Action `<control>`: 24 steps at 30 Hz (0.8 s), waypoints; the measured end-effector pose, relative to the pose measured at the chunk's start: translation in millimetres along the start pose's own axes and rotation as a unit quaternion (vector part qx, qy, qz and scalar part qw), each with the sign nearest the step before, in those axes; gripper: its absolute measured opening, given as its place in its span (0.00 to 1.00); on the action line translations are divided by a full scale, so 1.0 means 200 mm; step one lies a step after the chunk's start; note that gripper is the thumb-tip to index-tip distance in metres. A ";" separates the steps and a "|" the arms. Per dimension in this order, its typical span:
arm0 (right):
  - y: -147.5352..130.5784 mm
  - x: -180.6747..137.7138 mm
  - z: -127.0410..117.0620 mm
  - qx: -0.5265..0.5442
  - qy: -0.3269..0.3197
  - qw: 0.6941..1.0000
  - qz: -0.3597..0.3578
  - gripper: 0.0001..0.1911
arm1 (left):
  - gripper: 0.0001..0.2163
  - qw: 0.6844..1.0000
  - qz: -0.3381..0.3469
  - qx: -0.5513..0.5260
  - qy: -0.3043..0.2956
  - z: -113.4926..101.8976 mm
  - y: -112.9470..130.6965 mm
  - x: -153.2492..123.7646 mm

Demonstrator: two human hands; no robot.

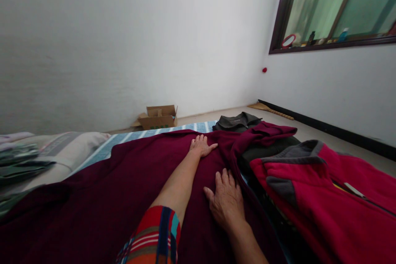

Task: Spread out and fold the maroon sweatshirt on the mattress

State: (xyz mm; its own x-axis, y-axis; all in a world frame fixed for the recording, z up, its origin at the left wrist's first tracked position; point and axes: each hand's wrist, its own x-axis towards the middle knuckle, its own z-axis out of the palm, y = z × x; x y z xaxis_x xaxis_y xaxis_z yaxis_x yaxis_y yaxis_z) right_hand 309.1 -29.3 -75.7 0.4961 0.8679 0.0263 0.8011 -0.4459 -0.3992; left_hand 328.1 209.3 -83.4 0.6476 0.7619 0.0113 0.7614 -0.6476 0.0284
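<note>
A wide maroon garment (148,173) lies spread over the bed, with one sleeve running out to the right. My left hand (202,146) rests flat on its far part, thumb pointing right. Closer to me and to the right, my right hand (226,198) lies palm down on the same cloth, fingers spread. Neither hand grips anything. The maroon sleeve overlaps a dark grey collared garment (236,121) at the far right. Part of the maroon cloth is hidden under my forearms.
A red fleece jacket (324,189) with grey trim lies at the right. Blue striped bedding (192,126) shows behind the cloth. Bedding with a pale cover (71,148) is on the left. An open cardboard box (159,119) and a broom (269,109) lie by the walls.
</note>
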 end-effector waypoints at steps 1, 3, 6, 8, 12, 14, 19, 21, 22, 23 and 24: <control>0.00 0.00 0.00 0.000 0.002 1.000 0.000 0.32 | 0.41 1.000 0.000 0.000 -0.001 0.00 0.00 0.00; 0.00 0.00 0.00 0.001 0.004 1.000 0.001 0.32 | 0.41 1.000 0.000 0.000 -0.001 0.00 0.00 0.00; 0.00 0.00 0.00 0.002 0.000 1.000 0.002 0.32 | 0.41 1.000 0.000 0.001 -0.002 0.00 0.00 0.00; 0.00 0.00 0.00 0.002 -0.001 1.000 0.002 0.32 | 0.40 1.000 0.001 0.002 -0.002 0.00 0.00 0.00; 0.00 0.00 0.00 0.003 -0.002 1.000 0.001 0.32 | 0.40 1.000 0.000 0.003 -0.004 0.00 0.00 0.00; 0.00 0.00 0.00 0.004 -0.001 1.000 0.001 0.32 | 0.40 1.000 -0.001 0.003 -0.006 0.00 0.00 0.01; 0.00 0.00 0.00 0.003 0.003 1.000 0.003 0.32 | 0.42 1.000 -0.004 0.003 -0.012 0.00 0.01 0.01; 0.00 0.00 0.00 0.003 0.003 1.000 0.003 0.32 | 0.42 1.000 -0.004 0.003 -0.012 0.00 0.01 0.01; 0.00 0.00 0.00 0.002 0.003 1.000 0.002 0.32 | 0.41 1.000 -0.004 0.004 -0.011 0.00 0.01 0.01; 0.00 -0.01 0.00 0.002 0.003 1.000 0.001 0.32 | 0.41 1.000 -0.004 0.004 -0.010 0.00 0.01 0.02; 0.00 -0.01 0.00 0.001 0.004 1.000 0.000 0.32 | 0.41 1.000 -0.004 0.004 -0.008 0.00 0.00 0.02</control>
State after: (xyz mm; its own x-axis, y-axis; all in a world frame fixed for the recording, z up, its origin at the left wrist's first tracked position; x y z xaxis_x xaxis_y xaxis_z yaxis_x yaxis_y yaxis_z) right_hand 308.9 -30.5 -76.1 0.4992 0.8658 0.0334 0.8000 -0.4457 -0.4017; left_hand 330.9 211.5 -83.7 0.6414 0.7671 -0.0057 0.7671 -0.6412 0.0209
